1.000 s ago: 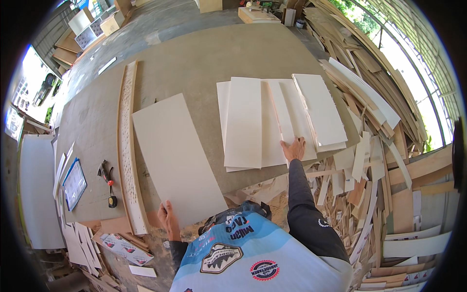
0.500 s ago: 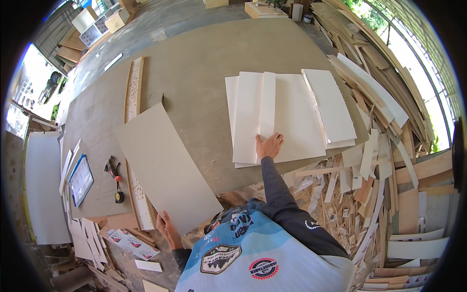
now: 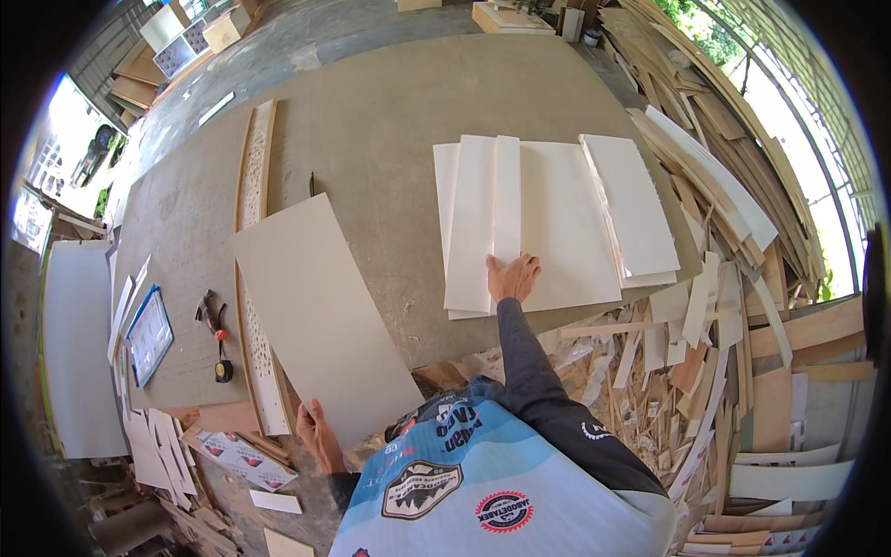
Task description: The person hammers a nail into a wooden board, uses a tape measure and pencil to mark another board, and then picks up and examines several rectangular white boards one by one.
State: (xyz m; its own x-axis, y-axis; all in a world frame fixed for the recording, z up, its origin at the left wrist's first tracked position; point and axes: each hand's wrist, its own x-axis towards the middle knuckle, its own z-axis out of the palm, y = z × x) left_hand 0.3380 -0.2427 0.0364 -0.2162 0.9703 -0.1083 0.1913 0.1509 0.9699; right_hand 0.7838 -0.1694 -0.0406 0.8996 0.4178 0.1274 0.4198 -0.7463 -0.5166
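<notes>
Now we see the narrow white strip farther left, the right hand clasping it; the left hand grips the large panel.

The blue and white shirt has the most writing. Big dark letters sit near its top, upside down from here. Small pinkish letters are close by on the left. Below them is a dark and cream badge with pointy mountains and tiny words around its edge. Next to it is a round red badge with bumpy edges and letters inside. The black sleeve has a little white round sign. A white printed board shows red marks. The sheet in the blue-edged folder is too small to read.
</notes>
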